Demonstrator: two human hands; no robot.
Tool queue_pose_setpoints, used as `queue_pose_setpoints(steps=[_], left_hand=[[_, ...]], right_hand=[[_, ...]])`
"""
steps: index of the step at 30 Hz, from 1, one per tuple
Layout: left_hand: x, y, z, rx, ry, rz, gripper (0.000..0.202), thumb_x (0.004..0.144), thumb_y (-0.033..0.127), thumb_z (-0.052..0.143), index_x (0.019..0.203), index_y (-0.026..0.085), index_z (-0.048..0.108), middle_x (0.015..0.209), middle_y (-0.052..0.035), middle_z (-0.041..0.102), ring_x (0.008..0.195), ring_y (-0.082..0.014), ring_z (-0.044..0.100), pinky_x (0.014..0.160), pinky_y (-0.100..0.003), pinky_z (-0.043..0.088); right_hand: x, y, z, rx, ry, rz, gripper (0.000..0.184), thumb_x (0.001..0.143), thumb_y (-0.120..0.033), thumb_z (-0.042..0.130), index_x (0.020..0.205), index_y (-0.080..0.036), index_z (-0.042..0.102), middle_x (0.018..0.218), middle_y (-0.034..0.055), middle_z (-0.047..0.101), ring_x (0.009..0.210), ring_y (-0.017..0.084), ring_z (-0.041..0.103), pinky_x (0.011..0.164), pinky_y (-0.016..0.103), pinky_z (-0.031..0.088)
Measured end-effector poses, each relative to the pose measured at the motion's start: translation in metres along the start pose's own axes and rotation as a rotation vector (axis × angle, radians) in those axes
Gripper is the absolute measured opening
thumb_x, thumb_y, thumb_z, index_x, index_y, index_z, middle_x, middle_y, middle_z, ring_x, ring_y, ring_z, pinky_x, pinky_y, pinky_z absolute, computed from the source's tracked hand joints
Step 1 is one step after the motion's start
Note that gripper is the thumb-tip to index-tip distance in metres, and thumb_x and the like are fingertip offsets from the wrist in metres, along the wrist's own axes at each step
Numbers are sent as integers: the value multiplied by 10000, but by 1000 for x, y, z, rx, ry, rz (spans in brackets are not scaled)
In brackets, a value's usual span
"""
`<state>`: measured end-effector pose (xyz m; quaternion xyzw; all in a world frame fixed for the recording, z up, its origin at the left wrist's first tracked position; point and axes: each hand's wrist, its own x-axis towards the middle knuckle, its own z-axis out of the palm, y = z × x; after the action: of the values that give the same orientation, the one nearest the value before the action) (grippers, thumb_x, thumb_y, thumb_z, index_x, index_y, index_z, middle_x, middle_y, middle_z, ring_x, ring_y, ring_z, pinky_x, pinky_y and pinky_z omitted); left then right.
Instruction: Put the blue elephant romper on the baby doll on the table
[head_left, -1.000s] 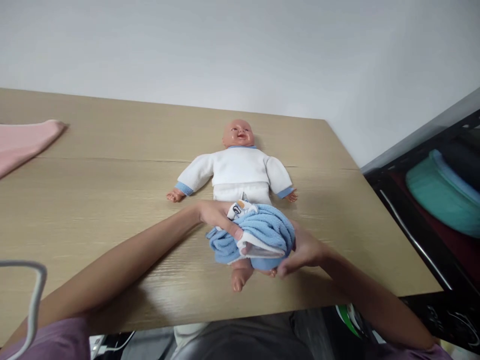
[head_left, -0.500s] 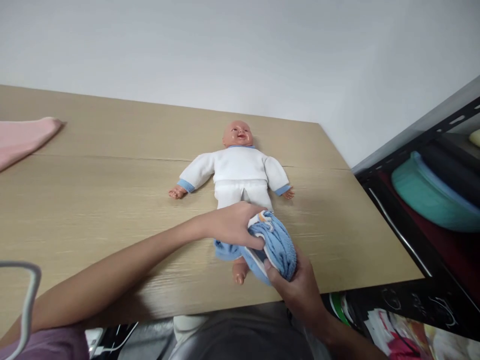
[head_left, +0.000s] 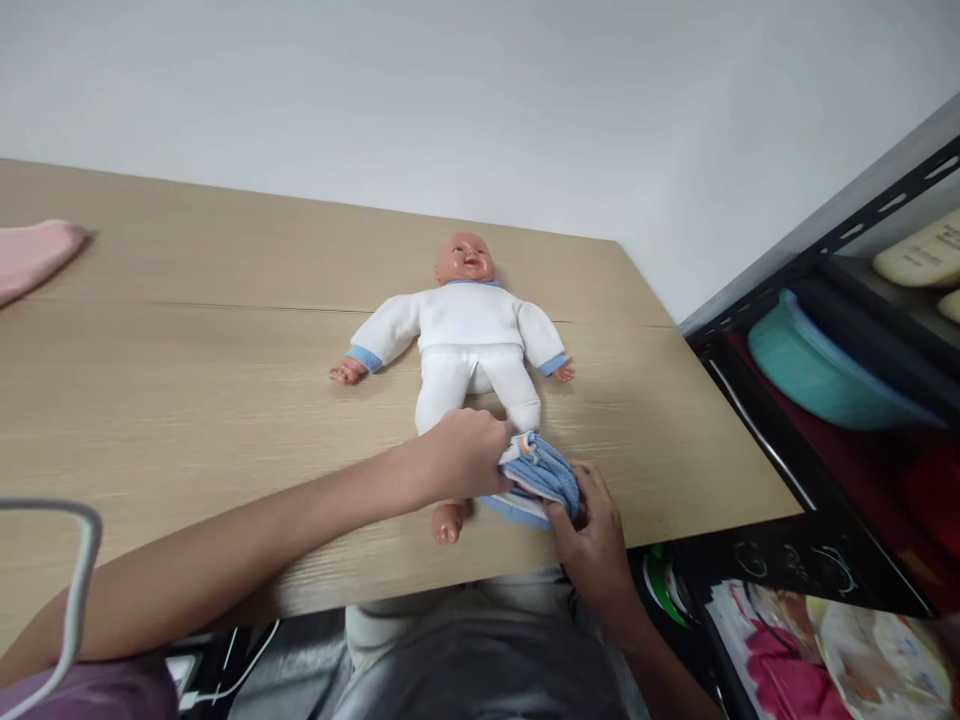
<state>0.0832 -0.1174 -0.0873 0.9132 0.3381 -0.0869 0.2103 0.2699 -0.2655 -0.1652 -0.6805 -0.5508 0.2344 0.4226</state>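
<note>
A baby doll (head_left: 471,318) in a white top and white trousers lies face up on the table (head_left: 187,380), its feet toward me. Bunched over its lower leg on the right is a blue terry-cloth baby garment (head_left: 541,470) with white edging and an orange patch. My left hand (head_left: 471,450), fingers curled, grips the garment's near-left edge close to the doll's leg. On the other side, my right hand (head_left: 592,530) is closed around the bunched cloth, thumb on top. One bare doll foot (head_left: 448,522) shows below my left wrist; the other is hidden by the garment.
Pink cloth (head_left: 37,255) lies at the table's far left. A grey cable (head_left: 82,580) loops at the lower left. Right of the table, a black metal shelf holds a teal basin (head_left: 832,365); bags and packets (head_left: 802,640) lie below. A wall stands behind the table.
My left hand has closed into a tighter grip and the garment is flatter, its opening narrower. More of the doll's white trousers shows. The camera view has shifted slightly right.
</note>
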Motion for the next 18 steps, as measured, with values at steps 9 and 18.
queue_pose_setpoints(steps=[9, 18], left_hand=[[1, -25, -3, -421, 76, 115, 361, 811, 440, 830, 1051, 213, 684, 974, -27, 763, 874, -250, 732, 722, -332, 466], [2, -33, -6, -547, 59, 133, 324, 773, 346, 781, 1046, 202, 685, 952, -13, 731, 875, -238, 691, 747, -323, 473]], right_hand=[[10, 14, 15, 422, -91, 201, 311, 916, -348, 737, 1193, -206, 736, 1103, 62, 817, 995, 236, 762, 884, 313, 642], [8, 19, 19, 521, -134, 155, 462, 839, -201, 762, 1289, -253, 677, 1188, 42, 752, 1078, 211, 747, 982, 313, 638]])
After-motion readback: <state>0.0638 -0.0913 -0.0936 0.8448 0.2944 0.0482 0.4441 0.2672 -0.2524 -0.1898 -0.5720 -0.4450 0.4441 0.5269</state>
